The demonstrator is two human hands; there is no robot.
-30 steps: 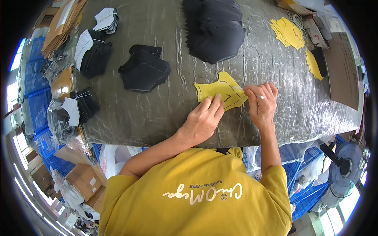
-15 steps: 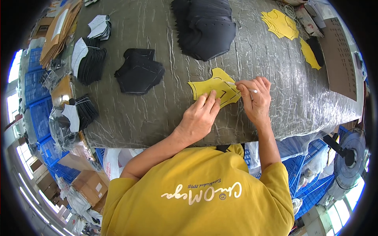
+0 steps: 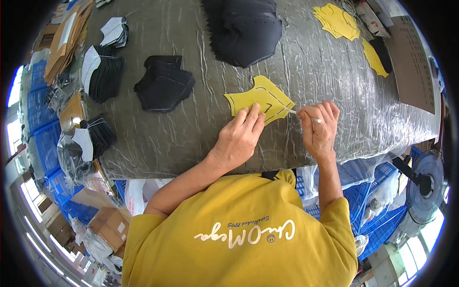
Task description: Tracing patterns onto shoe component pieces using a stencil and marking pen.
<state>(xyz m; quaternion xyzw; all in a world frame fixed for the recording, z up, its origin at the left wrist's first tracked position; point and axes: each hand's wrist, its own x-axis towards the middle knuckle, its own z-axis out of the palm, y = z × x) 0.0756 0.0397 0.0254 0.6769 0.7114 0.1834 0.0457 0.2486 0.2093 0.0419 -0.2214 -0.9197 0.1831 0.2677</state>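
A yellow pattern template [image 3: 246, 99] with dark-edged slots lies flat on the plastic-covered table [image 3: 201, 129] in front of me. The outstretched fingers of my left hand [image 3: 239, 137] press on its near side and hold nothing. My right hand [image 3: 321, 128] pinches a slim white pen [image 3: 293, 111], its tip touching or just beside the template's right corner. Left of the template, black cut pieces [image 3: 165, 88] overlap; a dashed line marks the top one. Beyond the template is a large fanned stack of black pieces [image 3: 246, 38]. Whatever may be under the template is hidden.
Tied bundles of black pieces [image 3: 107, 71] with pale top pieces line the table's left side. At the far right are yellow templates [image 3: 336, 21] and a brown cardboard sheet [image 3: 409, 67]. A fan [image 3: 424, 186] stands off the right edge; blue crates [image 3: 48, 143] are at the left.
My right hand has moved right with the pen, from the template's upper slot to its right corner. My left hand stays pressed on the template. The whole view has shifted slightly.
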